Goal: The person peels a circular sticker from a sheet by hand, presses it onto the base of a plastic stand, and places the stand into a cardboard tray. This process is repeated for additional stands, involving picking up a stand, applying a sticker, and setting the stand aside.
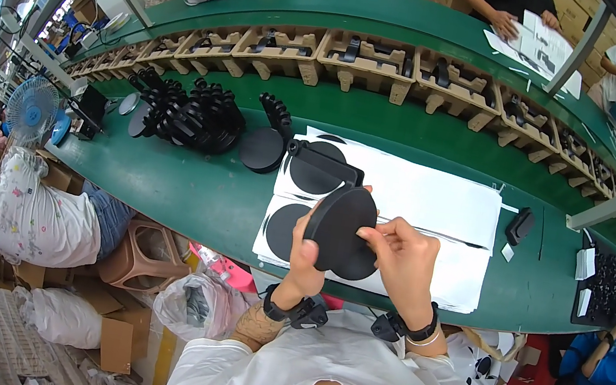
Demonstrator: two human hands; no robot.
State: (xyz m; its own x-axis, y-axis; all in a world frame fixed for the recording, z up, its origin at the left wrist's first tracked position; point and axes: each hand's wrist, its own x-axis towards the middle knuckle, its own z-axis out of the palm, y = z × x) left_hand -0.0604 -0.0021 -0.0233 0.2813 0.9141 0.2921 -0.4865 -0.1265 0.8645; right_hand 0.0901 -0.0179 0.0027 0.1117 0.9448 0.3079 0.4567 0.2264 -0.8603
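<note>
My left hand is wrapped round the edge of a black stand with a round base, thumb on the near side. The stand's arm reaches away to the upper left, and the disc face is tilted up toward me. At the disc's right rim, my right hand pinches with thumb and fingertips; whether a thin pad lies between them is hidden. Just below is another black disc, partly covered. Beneath, white sheets carry black round pads, some behind the stand.
Dark round-based stands cluster at the left, with one single stand nearer. A black block and small black parts lie right. Brown moulded trays line the rail. A person sits left; others work across the bench.
</note>
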